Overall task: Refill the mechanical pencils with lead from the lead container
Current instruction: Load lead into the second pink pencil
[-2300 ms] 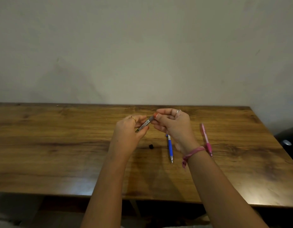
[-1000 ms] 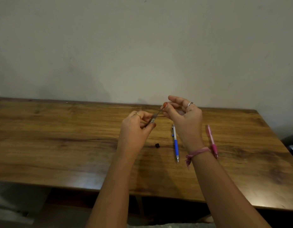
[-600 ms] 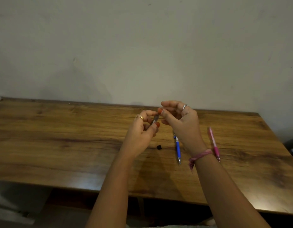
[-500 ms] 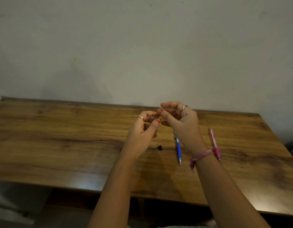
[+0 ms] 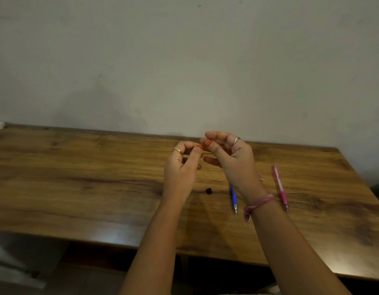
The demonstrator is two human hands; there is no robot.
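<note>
Hovering above a wooden table (image 5: pixel 78 188), the left hand (image 5: pixel 180 173) and right hand (image 5: pixel 233 162) meet fingertip to fingertip, fingers curled; what they pinch is hidden. Right of a black cap (image 5: pixel 209 190) lie a blue pencil (image 5: pixel 233 198) and a pink pencil (image 5: pixel 280 187).

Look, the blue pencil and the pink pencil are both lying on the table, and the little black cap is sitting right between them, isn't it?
Not quite. The blue pencil and pink pencil do lie on the table, but the head view shows the little black cap off to the left of the blue pencil, not between the two.
</note>
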